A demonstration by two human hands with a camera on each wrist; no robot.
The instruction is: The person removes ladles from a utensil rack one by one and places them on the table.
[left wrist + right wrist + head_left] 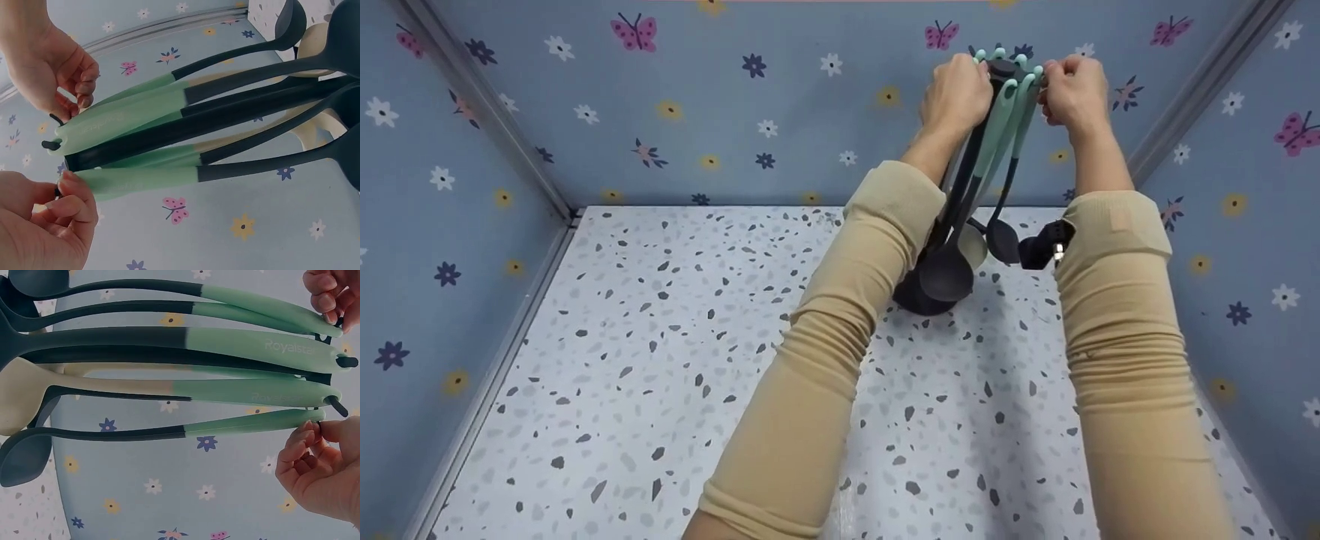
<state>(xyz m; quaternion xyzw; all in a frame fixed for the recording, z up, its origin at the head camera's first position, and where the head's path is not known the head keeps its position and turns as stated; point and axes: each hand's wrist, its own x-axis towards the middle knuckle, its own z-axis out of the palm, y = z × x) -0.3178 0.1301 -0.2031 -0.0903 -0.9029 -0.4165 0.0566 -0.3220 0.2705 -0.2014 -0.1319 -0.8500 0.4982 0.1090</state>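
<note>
Several green-handled kitchen utensils hang by their ends from the hooks of a black utensil stand (1003, 70). My left hand (958, 91) is at the left of the stand's top, pinching the hook end of a dark-headed utensil (140, 179). On the other side, my right hand (1078, 91) pinches the handle end of a dark spoon (112, 435). Between them hang a dark ladle (947, 274) and a beige-headed utensil (22, 391). The fingers partly hide the hooks they touch.
The stand's round black base (926, 300) is on a white speckled tabletop (660, 360). Behind it rises a blue flowered wall (780, 97), with side panels at left and right. A small black device (1046, 244) sits at the right wrist.
</note>
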